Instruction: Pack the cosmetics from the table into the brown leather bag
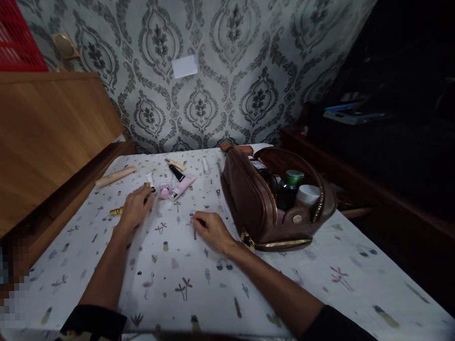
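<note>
My left hand (137, 203) lies low over the patterned cloth, fingers stretched forward and nothing visibly gripped. A gold tube (116, 211) sticks out beside it, its other end hidden by the hand. Just past the fingertips is a small white tube (149, 178) with gold near it. To the right are a small pink bottle (164, 189), a pink squeeze tube (183, 187) and a black tube (176, 173). My right hand (212, 230) rests with curled fingers, no object showing in them. Beside it stands a brown toiletry bag (246, 189), unzipped, holding a green-capped bottle (294, 177) and a white-lidded jar (308, 193).
A long beige tube (116, 176) lies at the left edge. Farther back are a slim beige tube (175, 164), a small white stick (205, 166) and a brown item (243, 149) behind the bag. A wooden cabinet (51, 147) borders the left; patterned wallpaper rises behind.
</note>
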Tool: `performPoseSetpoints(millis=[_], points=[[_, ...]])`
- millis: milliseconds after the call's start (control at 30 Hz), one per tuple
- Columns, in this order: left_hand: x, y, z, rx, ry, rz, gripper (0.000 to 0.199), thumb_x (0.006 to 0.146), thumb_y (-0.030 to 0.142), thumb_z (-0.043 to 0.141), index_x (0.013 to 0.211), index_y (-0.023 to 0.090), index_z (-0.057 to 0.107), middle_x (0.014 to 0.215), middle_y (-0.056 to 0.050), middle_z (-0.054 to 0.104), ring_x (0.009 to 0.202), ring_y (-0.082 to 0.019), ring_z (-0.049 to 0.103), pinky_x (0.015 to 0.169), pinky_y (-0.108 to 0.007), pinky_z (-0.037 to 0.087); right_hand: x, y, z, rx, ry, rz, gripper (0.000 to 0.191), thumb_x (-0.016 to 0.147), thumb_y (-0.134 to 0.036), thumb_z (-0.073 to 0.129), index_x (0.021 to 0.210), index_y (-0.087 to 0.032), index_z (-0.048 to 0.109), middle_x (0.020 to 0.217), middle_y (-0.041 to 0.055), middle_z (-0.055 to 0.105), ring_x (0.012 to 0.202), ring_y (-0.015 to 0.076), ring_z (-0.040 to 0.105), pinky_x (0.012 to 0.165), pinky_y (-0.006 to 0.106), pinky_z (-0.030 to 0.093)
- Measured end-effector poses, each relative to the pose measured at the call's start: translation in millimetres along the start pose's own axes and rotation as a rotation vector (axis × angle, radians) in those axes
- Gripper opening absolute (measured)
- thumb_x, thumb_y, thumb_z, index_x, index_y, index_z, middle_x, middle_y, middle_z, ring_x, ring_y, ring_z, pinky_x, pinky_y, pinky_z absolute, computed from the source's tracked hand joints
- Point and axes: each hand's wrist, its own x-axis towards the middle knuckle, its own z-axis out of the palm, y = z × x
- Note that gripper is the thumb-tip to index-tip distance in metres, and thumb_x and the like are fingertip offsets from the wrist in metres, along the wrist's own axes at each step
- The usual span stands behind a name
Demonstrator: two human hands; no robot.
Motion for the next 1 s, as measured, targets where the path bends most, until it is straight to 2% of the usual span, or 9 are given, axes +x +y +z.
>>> performPoseSetpoints(millis=[67,167,267,433,533,633,767,833,1000], points=[[-1,-8,-2.9,0.038,0.058,-0.105,0.044,0.099,0.036,0.034,0.13,0.019,0.061,0.14,-0.013,0.059,0.134,-0.029,0.05,0.113,-0.05,0.038,0,0,0,-0.003,0.001,-0.008,0.023,0.089,-0.02,0.051,0.068,-0.017,0.06,0.057,-0.0035,0.047,0.057,0.0113,0.041,0.058,0.023,0.028],[-3,-22,-4.0,0.108,0.058,-0.324,0.05,0.099,0.038,0.031,0.133,0.014,0.059,0.146,-0.021,0.052,0.137,-0.039,0.043,0.108,-0.066,0.037,0,1,1,-0.006,0.002,-0.009,0.022,0.089,-0.019,0.051,0.069,-0.017,0.06,0.058,-0.0033,0.049,0.057,0.0114,0.042,0.058,0.023,0.029],[-3,-30,-0.7,0.107,0.013,-0.381,0.053,0.1,0.039,0.026,0.132,0.014,0.06,0.145,-0.022,0.052,0.137,-0.042,0.043,0.102,-0.07,0.041,0,2,2,-0.002,0.01,-0.012,0.023,0.089,-0.021,0.051,0.068,-0.017,0.06,0.058,-0.0033,0.048,0.057,0.0114,0.041,0.057,0.023,0.028],[-2,-17,7.8,0.112,0.007,-0.336,0.053,0.101,0.041,0.025,0.138,0.02,0.056,0.155,-0.016,0.044,0.149,-0.035,0.029,0.112,-0.071,0.028,0,2,1,0.003,-0.001,-0.009,0.023,0.089,-0.022,0.05,0.068,-0.017,0.059,0.058,-0.0031,0.049,0.057,0.0114,0.042,0.058,0.023,0.029],[-3,-6,11.6,0.138,0.001,-0.25,0.052,0.101,0.04,0.028,0.141,0.018,0.054,0.153,-0.017,0.046,0.15,-0.034,0.027,0.114,-0.071,0.023,0,1,1,-0.003,-0.004,-0.001,0.022,0.089,-0.02,0.05,0.068,-0.017,0.058,0.058,-0.0033,0.049,0.056,0.0111,0.042,0.058,0.023,0.028],[-3,0,12.6,0.134,0.026,-0.143,0.048,0.1,0.036,0.033,0.14,0.019,0.054,0.15,-0.015,0.051,0.148,-0.034,0.031,0.115,-0.067,0.026,0,1,1,-0.004,-0.001,-0.004,0.024,0.089,-0.02,0.05,0.065,-0.018,0.054,0.057,-0.0041,0.045,0.056,0.0104,0.04,0.058,0.023,0.027],[-1,5,9.8,0.093,0.056,-0.009,0.04,0.097,0.033,0.036,0.119,0.02,0.067,0.133,-0.011,0.065,0.136,-0.029,0.048,0.115,-0.049,0.035,0,1,1,-0.015,0.004,-0.025,0.025,0.089,-0.019,0.051,0.064,-0.018,0.051,0.056,-0.0049,0.041,0.056,0.0101,0.038,0.058,0.023,0.026],[0,8,8.2,0.087,0.07,0.016,0.042,0.097,0.032,0.034,0.12,0.016,0.066,0.125,-0.013,0.069,0.125,-0.027,0.057,0.112,-0.043,0.039,0,0,1,-0.026,0.002,-0.026,0.026,0.089,-0.018,0.052,0.063,-0.018,0.051,0.056,-0.0047,0.042,0.056,0.0102,0.039,0.058,0.023,0.026],[-1,9,9.0,0.221,0.077,-0.018,0.051,0.096,0.033,0.034,0.132,0.008,0.058,0.121,-0.02,0.068,0.117,-0.033,0.06,0.107,-0.046,0.041,0,-11,-1,-0.139,-0.021,0.073,0.02,0.089,-0.016,0.054,0.071,-0.017,0.063,0.061,-0.002,0.056,0.06,0.0114,0.046,0.06,0.023,0.029]])
